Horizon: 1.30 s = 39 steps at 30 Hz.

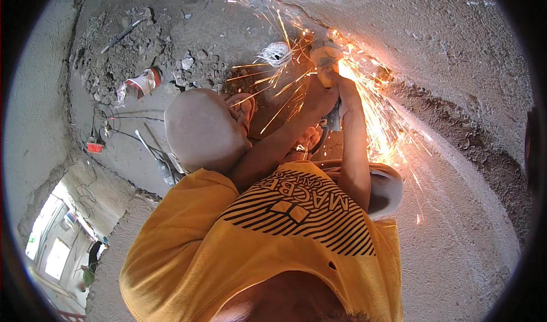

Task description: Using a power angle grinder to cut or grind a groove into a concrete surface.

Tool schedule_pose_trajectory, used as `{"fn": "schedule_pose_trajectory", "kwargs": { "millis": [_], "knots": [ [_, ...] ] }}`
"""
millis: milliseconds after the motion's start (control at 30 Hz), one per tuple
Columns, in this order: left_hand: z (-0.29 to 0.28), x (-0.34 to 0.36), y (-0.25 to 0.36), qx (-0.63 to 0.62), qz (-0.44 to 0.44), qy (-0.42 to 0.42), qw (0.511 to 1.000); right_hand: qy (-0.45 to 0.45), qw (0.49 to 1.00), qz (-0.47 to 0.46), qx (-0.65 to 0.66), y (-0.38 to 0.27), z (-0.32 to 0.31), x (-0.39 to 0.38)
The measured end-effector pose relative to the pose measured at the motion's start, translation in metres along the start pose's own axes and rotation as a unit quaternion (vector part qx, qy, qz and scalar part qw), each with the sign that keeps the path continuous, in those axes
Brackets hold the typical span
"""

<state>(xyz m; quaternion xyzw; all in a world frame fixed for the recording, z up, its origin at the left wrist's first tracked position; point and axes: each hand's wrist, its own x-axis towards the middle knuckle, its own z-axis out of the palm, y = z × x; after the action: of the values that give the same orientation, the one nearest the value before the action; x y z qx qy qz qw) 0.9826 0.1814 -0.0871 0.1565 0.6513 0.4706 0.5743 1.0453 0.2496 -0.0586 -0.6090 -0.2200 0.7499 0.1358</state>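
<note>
Both my hands are closed around an orange angle grinder [326, 56], low at the base of the wall. My left hand [321, 89] grips it from the left, and my right hand [347, 92] presses close beside it on the right. Most of the fingers are hidden behind the hands and the tool. A dark grey part [334, 119] shows below my hands, between my forearms. Bright sparks [373, 114] stream from the grinder along the wall's foot toward me, and some fly off to the left. Glare hides the disc and the exact spot it touches.
White tangled strands [276, 54] lie left of the grinder. Rubble [199, 66], a metal bar [122, 36] and a torn red-and-white bag [142, 84] lie farther left. A red socket box [94, 146] with cables and a long-bitted power tool [165, 171] are near my left knee. My foot [243, 110] is close to the sparks.
</note>
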Motion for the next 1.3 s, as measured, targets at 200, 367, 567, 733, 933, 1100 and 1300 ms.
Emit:
{"fn": "schedule_pose_trajectory", "kwargs": {
  "millis": [200,367,567,733,933,1100,1300],
  "knots": [
    [0.010,-0.006,0.006,0.065,-0.041,0.067,0.995,0.006,1.000,-0.028,-0.009,0.011,-0.017,0.009],
    [0.007,-0.001,-0.010,-0.016,0.007,0.059,0.998,0.006,1.000,0.005,0.004,0.007,-0.010,0.003],
    [0.007,-0.007,0.007,-0.014,-0.012,0.030,0.999,0.011,1.000,0.001,0.001,0.004,-0.010,0.005],
    [0.004,-0.003,0.004,0.043,-0.083,0.056,0.994,0.026,0.999,0.034,-0.017,-0.007,0.003,-0.007],
    [0.005,-0.017,0.022,0.072,-0.067,0.049,0.994,0.014,0.999,0.018,-0.035,0.003,-0.016,0.004],
    [0.012,-0.010,0.012,-0.035,0.076,0.033,0.996,-0.008,1.000,-0.018,0.004,0.006,-0.016,-0.002],
    [0.018,-0.010,0.009,0.016,0.033,0.044,0.998,0.017,0.999,-0.033,-0.004,0.009,-0.020,0.002]
  ]
}}
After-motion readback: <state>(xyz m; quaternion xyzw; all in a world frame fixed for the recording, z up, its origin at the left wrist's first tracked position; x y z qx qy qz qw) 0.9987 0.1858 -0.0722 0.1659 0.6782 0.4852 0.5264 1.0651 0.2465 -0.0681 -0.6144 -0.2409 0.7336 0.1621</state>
